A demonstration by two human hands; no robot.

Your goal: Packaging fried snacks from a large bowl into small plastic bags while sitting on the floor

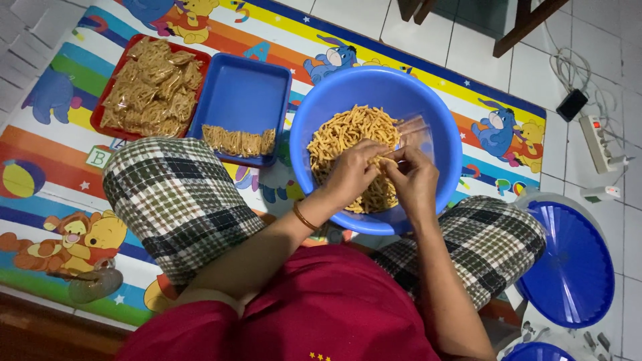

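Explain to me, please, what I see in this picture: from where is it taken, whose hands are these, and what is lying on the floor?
There is one picture, from a camera worn on a person's head, looking down at the lap and crossed legs. The left hand and right hand are the person's own bare hands. They meet over a blue basin of yellow snack sticks, and the fingers hold a small clear plastic bag. On the colourful play mat lie a red tray heaped with filled packets and a blue tray with one row of packets. A blue lid lies beside the right knee.
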